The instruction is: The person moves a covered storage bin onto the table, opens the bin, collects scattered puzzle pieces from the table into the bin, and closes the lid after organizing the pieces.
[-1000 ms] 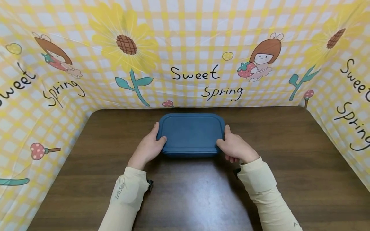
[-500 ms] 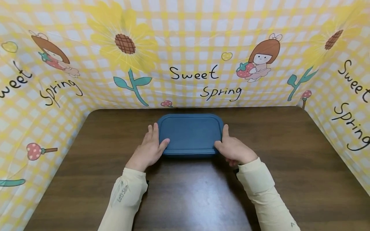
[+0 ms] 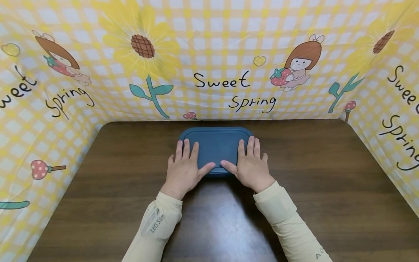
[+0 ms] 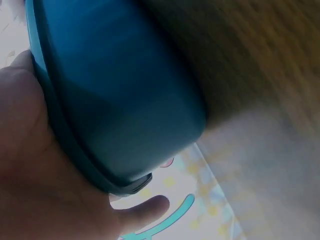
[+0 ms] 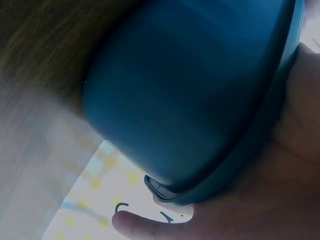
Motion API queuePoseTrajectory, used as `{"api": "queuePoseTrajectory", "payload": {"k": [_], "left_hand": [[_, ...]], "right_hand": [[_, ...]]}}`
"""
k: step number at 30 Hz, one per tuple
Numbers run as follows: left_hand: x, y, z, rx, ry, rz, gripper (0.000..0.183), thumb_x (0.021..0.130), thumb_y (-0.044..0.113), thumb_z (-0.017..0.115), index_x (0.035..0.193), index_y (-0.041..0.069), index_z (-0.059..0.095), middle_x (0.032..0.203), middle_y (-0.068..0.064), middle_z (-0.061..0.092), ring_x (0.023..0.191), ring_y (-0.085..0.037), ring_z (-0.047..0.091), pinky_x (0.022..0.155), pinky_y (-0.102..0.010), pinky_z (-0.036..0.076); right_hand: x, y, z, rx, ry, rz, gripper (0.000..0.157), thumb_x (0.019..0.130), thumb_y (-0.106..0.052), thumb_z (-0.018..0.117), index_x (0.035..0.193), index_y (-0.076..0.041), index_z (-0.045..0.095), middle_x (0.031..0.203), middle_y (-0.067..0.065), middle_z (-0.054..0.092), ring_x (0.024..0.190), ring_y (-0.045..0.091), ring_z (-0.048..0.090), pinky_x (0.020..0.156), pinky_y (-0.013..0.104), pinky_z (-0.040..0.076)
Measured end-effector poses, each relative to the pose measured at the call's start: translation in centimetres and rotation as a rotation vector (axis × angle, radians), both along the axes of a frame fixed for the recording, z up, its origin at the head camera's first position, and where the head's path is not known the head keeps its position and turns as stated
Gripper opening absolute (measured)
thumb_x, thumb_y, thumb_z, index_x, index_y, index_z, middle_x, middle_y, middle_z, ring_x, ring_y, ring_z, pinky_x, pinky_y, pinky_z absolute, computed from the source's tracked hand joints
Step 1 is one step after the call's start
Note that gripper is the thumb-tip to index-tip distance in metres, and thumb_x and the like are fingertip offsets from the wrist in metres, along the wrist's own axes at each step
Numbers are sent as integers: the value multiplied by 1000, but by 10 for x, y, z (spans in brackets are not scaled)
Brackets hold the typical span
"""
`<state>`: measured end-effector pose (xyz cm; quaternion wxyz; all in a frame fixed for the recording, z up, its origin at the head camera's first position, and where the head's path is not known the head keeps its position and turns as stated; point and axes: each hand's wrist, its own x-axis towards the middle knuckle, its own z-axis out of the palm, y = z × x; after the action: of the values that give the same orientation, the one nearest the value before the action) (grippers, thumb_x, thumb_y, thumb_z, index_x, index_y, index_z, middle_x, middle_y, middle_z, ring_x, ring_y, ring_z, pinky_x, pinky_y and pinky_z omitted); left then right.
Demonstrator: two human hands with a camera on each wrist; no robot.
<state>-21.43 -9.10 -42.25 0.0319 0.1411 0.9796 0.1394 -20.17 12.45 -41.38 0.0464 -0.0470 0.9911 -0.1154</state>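
A blue lidded food container [image 3: 217, 147] stands on the dark wooden table [image 3: 131, 218], close to its far edge. Flat across the left part of the lid lies my left hand [image 3: 184, 169], fingers straight and pointing away. My right hand [image 3: 253, 165] rests the same way on the right part, both thumbs stretched inward near the front rim. In the left wrist view the container's side wall [image 4: 130, 95] and lid rim show, palm against the rim. From the right wrist, the rounded wall [image 5: 170, 95] appears with a small tab at the rim. What is inside is hidden.
A yellow checked cloth [image 3: 216, 43] with flowers and lettering hangs behind the table and along both sides. Its lower edge meets the table's far edge just behind the container.
My hands have gone from gripping the container's two sides to lying flat on the lid, moving inward toward each other. The container has stayed in about the same place.
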Motion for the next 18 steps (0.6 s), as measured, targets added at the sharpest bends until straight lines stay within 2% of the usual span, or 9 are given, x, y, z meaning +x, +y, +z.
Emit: {"api": "queuePoseTrajectory", "payload": {"k": [5, 7, 10, 14, 18], "left_hand": [[-5, -2, 6, 14, -20, -11, 99, 93, 73, 49, 161, 6, 25, 164, -25, 13, 152, -41, 0, 112, -67, 14], [-11, -2, 11, 10, -50, -30, 102, 89, 74, 55, 160, 6, 28, 163, -27, 15, 151, -43, 2, 113, -67, 10], [-24, 1, 20, -23, -134, -81, 109, 84, 76, 61, 161, 8, 25, 164, -27, 11, 151, -43, -1, 114, -66, 6], [-45, 2, 29, -106, -246, -156, 118, 79, 78, 64, 164, 15, 13, 166, -23, -3, 151, -40, -8, 114, -65, 2], [-58, 6, 39, -164, -300, -213, 123, 76, 79, 67, 165, 21, 4, 166, -19, -10, 151, -38, -11, 115, -64, 0]], "right_hand": [[-4, 2, 6, 25, 20, 56, 98, 97, -69, 45, 158, 4, 22, 160, 37, 7, 148, 50, 4, 106, 68, 29], [-7, 5, 10, 57, 11, 78, 99, 95, -71, 48, 158, 2, 26, 159, 38, 11, 147, 53, 9, 105, 68, 30], [-15, 8, 18, 125, -37, 110, 102, 91, -75, 51, 159, -3, 28, 158, 38, 14, 146, 53, 13, 105, 71, 27], [-36, 5, 30, 220, -117, 183, 113, 82, -84, 53, 162, -12, 22, 161, 33, 13, 148, 48, 12, 106, 73, 20], [-57, 0, 40, 248, -180, 308, 120, 76, -85, 58, 164, -19, 12, 165, 26, 5, 151, 44, 7, 109, 71, 16]]}}
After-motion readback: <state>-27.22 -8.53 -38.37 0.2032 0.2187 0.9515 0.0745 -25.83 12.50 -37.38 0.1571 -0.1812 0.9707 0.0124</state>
